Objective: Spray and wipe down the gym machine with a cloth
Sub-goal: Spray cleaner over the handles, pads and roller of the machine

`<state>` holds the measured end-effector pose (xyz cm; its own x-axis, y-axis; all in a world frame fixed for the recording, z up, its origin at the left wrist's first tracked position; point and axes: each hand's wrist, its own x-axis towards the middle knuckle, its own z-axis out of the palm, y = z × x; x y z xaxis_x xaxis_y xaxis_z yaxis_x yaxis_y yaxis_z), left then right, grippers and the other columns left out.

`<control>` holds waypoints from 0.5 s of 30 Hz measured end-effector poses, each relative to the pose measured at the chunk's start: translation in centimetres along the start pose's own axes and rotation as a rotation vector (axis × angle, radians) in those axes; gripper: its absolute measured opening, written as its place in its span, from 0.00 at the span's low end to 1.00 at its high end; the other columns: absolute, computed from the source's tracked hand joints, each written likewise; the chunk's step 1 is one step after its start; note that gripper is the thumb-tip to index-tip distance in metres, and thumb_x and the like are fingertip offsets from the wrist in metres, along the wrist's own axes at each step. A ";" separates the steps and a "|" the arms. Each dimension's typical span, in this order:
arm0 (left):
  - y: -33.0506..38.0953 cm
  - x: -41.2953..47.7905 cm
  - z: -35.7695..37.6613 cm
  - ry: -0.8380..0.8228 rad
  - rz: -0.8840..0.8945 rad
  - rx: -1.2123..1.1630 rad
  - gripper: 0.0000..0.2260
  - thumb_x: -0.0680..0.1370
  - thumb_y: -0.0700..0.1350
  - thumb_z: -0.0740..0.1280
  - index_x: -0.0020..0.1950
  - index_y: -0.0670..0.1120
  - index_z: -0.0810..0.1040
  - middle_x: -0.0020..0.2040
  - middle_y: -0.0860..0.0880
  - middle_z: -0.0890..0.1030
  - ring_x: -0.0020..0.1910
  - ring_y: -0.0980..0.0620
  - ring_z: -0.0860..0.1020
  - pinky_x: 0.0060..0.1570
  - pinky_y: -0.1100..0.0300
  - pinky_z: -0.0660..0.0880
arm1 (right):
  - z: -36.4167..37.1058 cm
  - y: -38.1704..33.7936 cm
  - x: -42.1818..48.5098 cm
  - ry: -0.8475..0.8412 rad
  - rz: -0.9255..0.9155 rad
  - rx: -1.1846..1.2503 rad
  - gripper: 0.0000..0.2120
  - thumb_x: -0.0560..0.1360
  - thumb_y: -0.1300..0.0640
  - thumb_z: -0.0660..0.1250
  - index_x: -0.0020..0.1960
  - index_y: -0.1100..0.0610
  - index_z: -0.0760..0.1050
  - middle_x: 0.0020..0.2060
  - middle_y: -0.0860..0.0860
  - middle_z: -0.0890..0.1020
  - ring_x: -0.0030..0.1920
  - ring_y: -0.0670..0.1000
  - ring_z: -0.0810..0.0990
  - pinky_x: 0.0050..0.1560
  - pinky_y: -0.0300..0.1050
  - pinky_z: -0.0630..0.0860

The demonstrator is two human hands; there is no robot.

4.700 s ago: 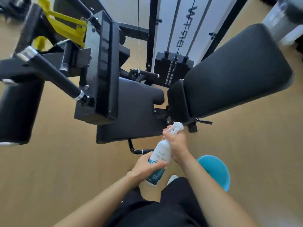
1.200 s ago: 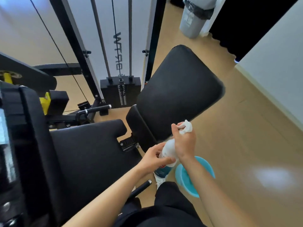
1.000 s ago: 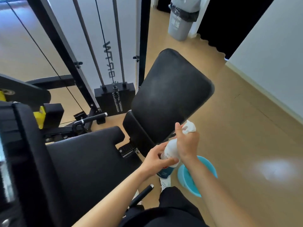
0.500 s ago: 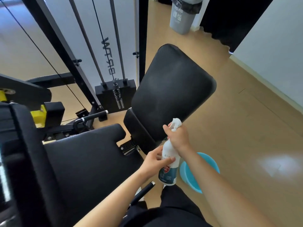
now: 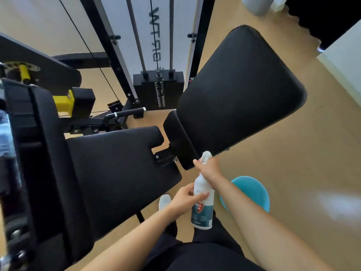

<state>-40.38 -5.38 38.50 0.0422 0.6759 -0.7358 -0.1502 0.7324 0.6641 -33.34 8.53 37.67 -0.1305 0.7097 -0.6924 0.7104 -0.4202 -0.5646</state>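
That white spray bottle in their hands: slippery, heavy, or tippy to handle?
The spray bottle looks like smooth plastic, so probably slippery if wet. Tall and narrow, it would likely tip easily when set down. The left hand wraps its slim body, so it is probably light.

You are reaching both bare forearms forward and inward, so your hands are meeting in front of you. Your left hand (image 5: pixel 185 200) is wrapping its thumb and fingers round the middle of the spray bottle (image 5: pixel 202 214). Your right hand (image 5: pixel 210 170), higher up, is gripping the bottle's head with fingers curled.
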 end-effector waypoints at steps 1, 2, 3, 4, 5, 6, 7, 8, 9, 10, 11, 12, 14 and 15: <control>0.0 -0.1 -0.2 0.006 -0.009 0.009 0.18 0.77 0.57 0.73 0.64 0.51 0.78 0.52 0.53 0.86 0.47 0.62 0.85 0.47 0.68 0.80 | 0.4 0.1 0.3 -0.006 0.014 -0.011 0.13 0.77 0.47 0.71 0.44 0.55 0.74 0.38 0.53 0.81 0.41 0.55 0.82 0.43 0.47 0.78; 0.0 -0.1 -0.3 0.011 -0.014 0.014 0.17 0.78 0.56 0.72 0.64 0.51 0.78 0.51 0.54 0.85 0.46 0.65 0.84 0.41 0.72 0.78 | 0.8 0.1 0.4 -0.002 0.027 -0.027 0.13 0.78 0.47 0.70 0.44 0.56 0.74 0.38 0.53 0.81 0.41 0.56 0.82 0.43 0.47 0.78; 0.0 0.0 -0.5 0.010 -0.013 0.015 0.17 0.79 0.56 0.72 0.64 0.51 0.78 0.52 0.54 0.85 0.46 0.65 0.84 0.40 0.72 0.77 | 1.2 0.1 0.7 0.010 0.028 -0.037 0.13 0.78 0.47 0.69 0.45 0.57 0.75 0.38 0.53 0.81 0.41 0.56 0.82 0.44 0.48 0.79; -0.1 0.2 -0.6 0.007 -0.011 0.010 0.17 0.78 0.56 0.72 0.63 0.51 0.78 0.52 0.54 0.85 0.47 0.63 0.84 0.41 0.71 0.77 | 1.4 -0.1 0.8 0.025 0.030 -0.054 0.14 0.78 0.47 0.68 0.47 0.59 0.76 0.39 0.53 0.82 0.41 0.56 0.82 0.44 0.48 0.80; 0.0 0.4 -0.8 0.005 -0.012 0.004 0.16 0.78 0.57 0.72 0.63 0.52 0.78 0.53 0.54 0.85 0.48 0.62 0.84 0.42 0.69 0.78 | 1.5 -0.3 0.9 0.037 0.027 -0.068 0.15 0.78 0.47 0.68 0.50 0.60 0.77 0.40 0.54 0.83 0.41 0.55 0.82 0.43 0.47 0.79; 0.1 0.5 -1.0 0.007 -0.011 -0.005 0.16 0.78 0.56 0.72 0.63 0.52 0.78 0.53 0.55 0.85 0.48 0.62 0.84 0.43 0.68 0.78 | 1.5 -0.8 0.7 0.042 0.018 -0.075 0.15 0.79 0.48 0.68 0.52 0.61 0.77 0.41 0.55 0.83 0.41 0.53 0.82 0.39 0.45 0.77; 0.2 0.7 -1.3 0.008 -0.008 -0.012 0.16 0.78 0.56 0.72 0.63 0.53 0.78 0.53 0.55 0.85 0.48 0.62 0.84 0.44 0.67 0.79 | 1.3 -1.2 0.7 0.044 -0.006 -0.074 0.14 0.80 0.49 0.68 0.52 0.62 0.76 0.41 0.55 0.82 0.40 0.52 0.81 0.37 0.42 0.75; 0.3 1.0 -1.6 0.008 -0.005 -0.022 0.16 0.78 0.55 0.72 0.63 0.53 0.78 0.53 0.54 0.85 0.49 0.61 0.85 0.46 0.65 0.81 | 1.1 -1.6 0.7 0.044 -0.036 -0.071 0.13 0.80 0.50 0.68 0.52 0.61 0.76 0.41 0.55 0.81 0.39 0.51 0.80 0.35 0.41 0.73; 0.5 1.3 -2.0 0.009 -0.001 -0.030 0.16 0.78 0.54 0.73 0.64 0.53 0.78 0.53 0.54 0.86 0.51 0.59 0.85 0.50 0.61 0.82 | 0.9 -2.0 0.7 0.051 -0.076 -0.065 0.11 0.80 0.51 0.69 0.51 0.60 0.75 0.41 0.55 0.81 0.39 0.51 0.80 0.35 0.41 0.73; 0.8 1.5 -2.4 0.011 0.011 -0.038 0.17 0.78 0.54 0.74 0.64 0.53 0.78 0.54 0.53 0.86 0.52 0.57 0.85 0.55 0.56 0.83 | 0.7 -2.5 0.6 0.057 -0.106 -0.053 0.11 0.80 0.52 0.69 0.51 0.60 0.74 0.41 0.56 0.81 0.40 0.52 0.81 0.36 0.41 0.74; 1.1 1.6 -2.8 0.009 0.027 -0.039 0.17 0.77 0.54 0.74 0.64 0.54 0.78 0.54 0.52 0.86 0.53 0.55 0.85 0.57 0.52 0.82 | 0.7 -2.9 0.6 0.074 -0.125 -0.031 0.10 0.79 0.52 0.70 0.50 0.59 0.74 0.41 0.56 0.82 0.40 0.54 0.82 0.37 0.42 0.76; 1.4 1.9 -3.1 0.007 0.041 -0.040 0.17 0.77 0.53 0.74 0.64 0.54 0.78 0.54 0.52 0.86 0.53 0.54 0.86 0.58 0.51 0.82 | 0.7 -3.3 0.7 0.098 -0.128 -0.010 0.10 0.79 0.52 0.70 0.49 0.59 0.75 0.41 0.56 0.82 0.41 0.55 0.83 0.38 0.44 0.78; 2.2 2.1 -3.8 0.000 0.061 -0.038 0.16 0.77 0.52 0.74 0.65 0.54 0.78 0.54 0.52 0.86 0.53 0.55 0.85 0.56 0.54 0.82 | 1.1 -4.0 1.1 0.155 -0.122 0.006 0.10 0.79 0.52 0.70 0.49 0.60 0.76 0.40 0.56 0.83 0.43 0.58 0.84 0.43 0.49 0.82; 2.7 2.1 -4.1 -0.005 0.068 -0.041 0.16 0.78 0.51 0.74 0.65 0.54 0.78 0.54 0.52 0.86 0.52 0.55 0.85 0.53 0.58 0.82 | 1.2 -4.3 1.4 0.177 -0.130 -0.015 0.10 0.79 0.52 0.69 0.51 0.60 0.77 0.40 0.56 0.83 0.44 0.58 0.84 0.47 0.53 0.83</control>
<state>-44.79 -2.35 38.21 0.0353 0.7247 -0.6881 -0.1934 0.6805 0.7067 -37.46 10.67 38.58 -0.0990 0.8463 -0.5235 0.7060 -0.3110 -0.6363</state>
